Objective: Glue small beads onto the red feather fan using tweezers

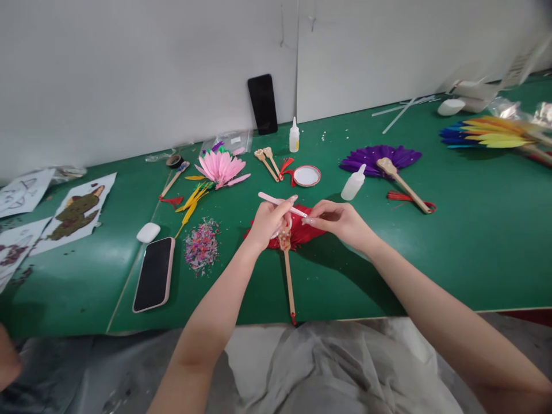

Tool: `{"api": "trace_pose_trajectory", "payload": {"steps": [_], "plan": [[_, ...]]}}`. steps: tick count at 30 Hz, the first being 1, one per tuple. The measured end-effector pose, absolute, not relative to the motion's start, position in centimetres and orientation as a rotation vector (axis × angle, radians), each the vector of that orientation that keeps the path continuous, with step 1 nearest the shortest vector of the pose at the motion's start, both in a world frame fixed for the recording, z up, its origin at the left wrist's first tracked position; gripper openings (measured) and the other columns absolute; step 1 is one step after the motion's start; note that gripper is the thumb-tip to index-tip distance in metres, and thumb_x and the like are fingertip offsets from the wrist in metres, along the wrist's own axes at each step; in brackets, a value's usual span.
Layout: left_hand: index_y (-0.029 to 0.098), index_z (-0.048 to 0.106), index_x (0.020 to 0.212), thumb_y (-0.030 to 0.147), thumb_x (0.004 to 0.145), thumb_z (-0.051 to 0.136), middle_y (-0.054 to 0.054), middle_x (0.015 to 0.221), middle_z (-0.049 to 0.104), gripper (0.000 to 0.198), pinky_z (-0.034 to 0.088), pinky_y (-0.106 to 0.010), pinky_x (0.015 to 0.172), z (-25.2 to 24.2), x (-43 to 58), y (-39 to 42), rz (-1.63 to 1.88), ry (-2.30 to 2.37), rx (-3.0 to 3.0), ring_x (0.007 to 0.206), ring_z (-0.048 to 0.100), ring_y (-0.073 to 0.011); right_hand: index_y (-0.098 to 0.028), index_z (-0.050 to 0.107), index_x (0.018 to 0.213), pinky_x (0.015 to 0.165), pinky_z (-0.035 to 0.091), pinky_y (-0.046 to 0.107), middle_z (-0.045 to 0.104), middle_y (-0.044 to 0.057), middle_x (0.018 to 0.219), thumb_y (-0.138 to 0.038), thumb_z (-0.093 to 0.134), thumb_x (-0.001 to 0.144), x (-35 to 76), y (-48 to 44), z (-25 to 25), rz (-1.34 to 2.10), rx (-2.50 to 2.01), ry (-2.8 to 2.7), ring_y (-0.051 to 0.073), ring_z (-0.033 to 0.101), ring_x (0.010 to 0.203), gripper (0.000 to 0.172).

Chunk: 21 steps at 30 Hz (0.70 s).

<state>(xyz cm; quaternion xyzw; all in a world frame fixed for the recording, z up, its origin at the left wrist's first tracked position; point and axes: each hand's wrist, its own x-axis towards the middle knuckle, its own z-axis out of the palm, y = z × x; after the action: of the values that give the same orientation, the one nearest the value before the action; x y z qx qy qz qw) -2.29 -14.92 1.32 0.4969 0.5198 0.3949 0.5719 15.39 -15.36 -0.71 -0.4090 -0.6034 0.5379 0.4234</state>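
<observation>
My left hand (268, 223) is closed around pale pink tweezers (269, 199), whose tip points right. At that tip, the thumb and forefinger of my right hand (342, 224) are pinched together; anything between them is too small to make out. Below both hands lies a red feather fan (308, 233), partly covered by them. Its wooden handle (288, 279) runs toward the table's front edge and ends in a red tassel. A white glue bottle (353, 183) leans to the right beyond my right hand. Further back is a round dish with a white inside (307, 175).
Left of my hands are a heap of colourful bits (202, 246), a phone (154, 275), a white case (148, 232) and pink feathers (221, 168). A purple feather fan (366, 158) lies right. Against the wall stand another phone (263, 104) and a second glue bottle (294, 138).
</observation>
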Motion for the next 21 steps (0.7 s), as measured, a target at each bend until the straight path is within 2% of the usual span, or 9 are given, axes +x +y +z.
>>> {"api": "trace_pose_trajectory", "payload": {"steps": [4,13,21], "plan": [[0.019,0.045,0.042,0.046,0.078,0.052,0.007,0.028,0.025,0.045,0.016,-0.024,0.034,1.47,-2.49,-14.88,0.955,1.195,1.123,0.025,0.022,-0.0033,-0.017,0.069,0.070,0.061,0.048,0.030,0.061,0.002,0.075,-0.039,0.077,0.066,15.81,-15.36,-0.38,1.413,-1.012,-1.474,0.015,0.059,0.066,0.024],[0.018,0.047,0.042,0.046,0.077,0.056,0.007,0.027,0.026,0.046,0.014,-0.023,0.033,1.40,-2.29,-15.13,0.937,1.072,1.072,0.024,0.024,-0.0026,-0.020,0.073,0.077,0.074,0.051,0.033,0.063,0.003,0.085,-0.036,0.078,0.067,15.67,-15.66,-0.60,1.526,-0.918,-1.454,0.016,0.063,0.078,0.019],[0.015,0.053,0.049,0.043,0.072,0.062,0.008,0.029,0.035,0.038,0.013,-0.020,0.030,0.92,-2.28,-15.07,0.872,1.003,1.052,0.024,0.023,-0.0016,-0.018,0.070,0.072,0.069,0.050,0.032,0.061,0.002,0.079,-0.038,0.078,0.065,15.38,-15.76,-0.41,1.618,-0.874,-1.417,0.015,0.059,0.071,0.022]]}}
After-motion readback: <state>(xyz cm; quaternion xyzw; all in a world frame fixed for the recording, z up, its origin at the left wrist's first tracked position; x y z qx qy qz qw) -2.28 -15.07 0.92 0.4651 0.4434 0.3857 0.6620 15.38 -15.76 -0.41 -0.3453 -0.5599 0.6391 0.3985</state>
